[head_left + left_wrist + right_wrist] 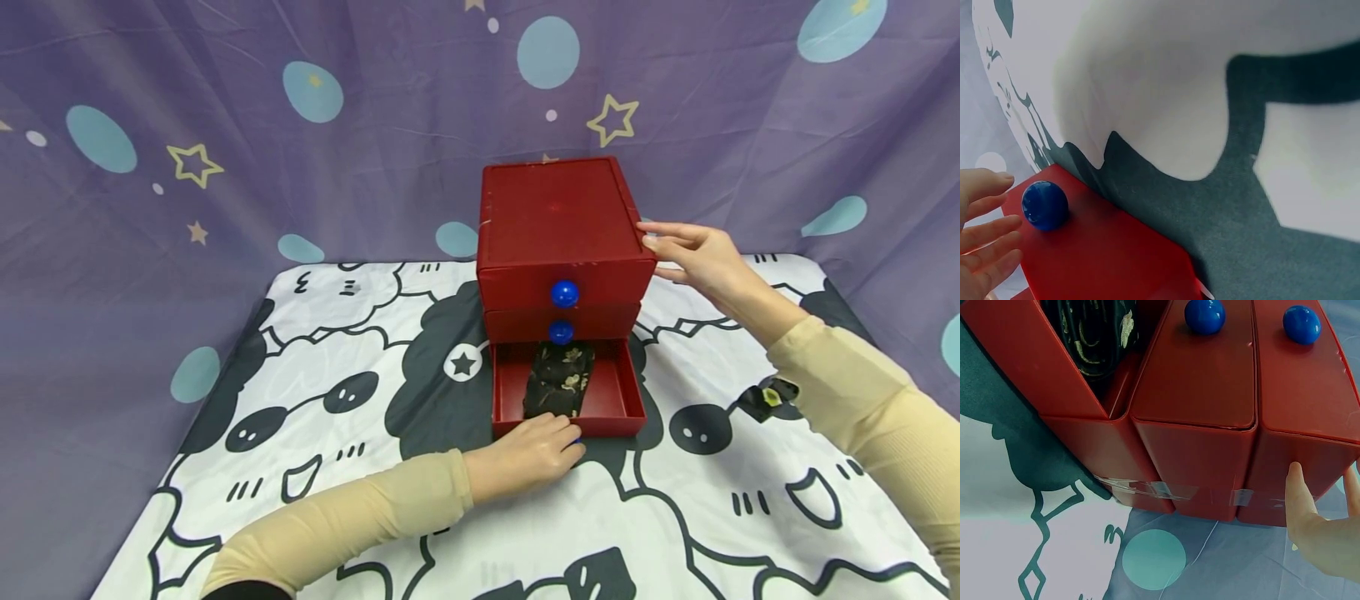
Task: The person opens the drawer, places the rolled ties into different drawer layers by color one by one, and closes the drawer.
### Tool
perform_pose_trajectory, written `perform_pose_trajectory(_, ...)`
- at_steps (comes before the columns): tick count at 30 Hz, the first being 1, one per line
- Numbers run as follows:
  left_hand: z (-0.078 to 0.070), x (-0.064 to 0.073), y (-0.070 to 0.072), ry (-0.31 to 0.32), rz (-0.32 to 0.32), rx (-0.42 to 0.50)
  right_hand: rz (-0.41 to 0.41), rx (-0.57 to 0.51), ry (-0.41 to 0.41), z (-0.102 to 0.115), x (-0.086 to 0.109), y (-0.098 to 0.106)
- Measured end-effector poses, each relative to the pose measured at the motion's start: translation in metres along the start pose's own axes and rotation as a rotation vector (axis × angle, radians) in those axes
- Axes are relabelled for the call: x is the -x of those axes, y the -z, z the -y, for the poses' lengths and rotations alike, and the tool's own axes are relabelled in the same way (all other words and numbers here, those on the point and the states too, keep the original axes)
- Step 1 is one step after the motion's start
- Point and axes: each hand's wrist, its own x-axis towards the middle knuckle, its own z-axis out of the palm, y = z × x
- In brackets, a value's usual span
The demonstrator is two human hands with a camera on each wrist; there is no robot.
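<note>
A red three-drawer box (pixel 555 208) stands on the table in the head view, its bottom drawer (pixel 611 427) pulled out. Inside that drawer lies a black cloth-like item with gold flowers (pixel 558 379). My left hand (pixel 528 454) is at the drawer's front. In the left wrist view its loosely spread fingers (pixel 997 240) are beside the blue knob (pixel 1045 206), with a gap between them. My right hand (pixel 705 258) touches the box's upper right side with its fingertips. The upper two drawers, with blue knobs (pixel 565 293), are closed.
A cartoon-print cloth (pixel 337 450) covers the table. To the right, near the sleeve, lies a small black item with a yellow spot (pixel 771 398). A purple patterned curtain (pixel 405 167) hangs behind. Clear tape (pixel 1241 497) runs along the box's side.
</note>
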Motion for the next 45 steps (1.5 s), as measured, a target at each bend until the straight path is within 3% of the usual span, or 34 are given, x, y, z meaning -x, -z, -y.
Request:
perform_pose_trajectory(11, 0.002, -0.001, -0.002, -0.043, 0.002, -0.039, -0.003, -0.019, -0.007, -0.001, 0.0, 0.001)
perform_pose_trajectory(21, 0.002, 0.0, -0.01, -0.046, 0.017, -0.093, 0.003, -0.024, 0.003, -0.002, 0.001, 0.0)
perform_pose_trajectory(45, 0.015, -0.004, -0.011, -0.065, -0.006, -0.164, -0.003, 0.017, 0.002, 0.001, 0.0, 0.0)
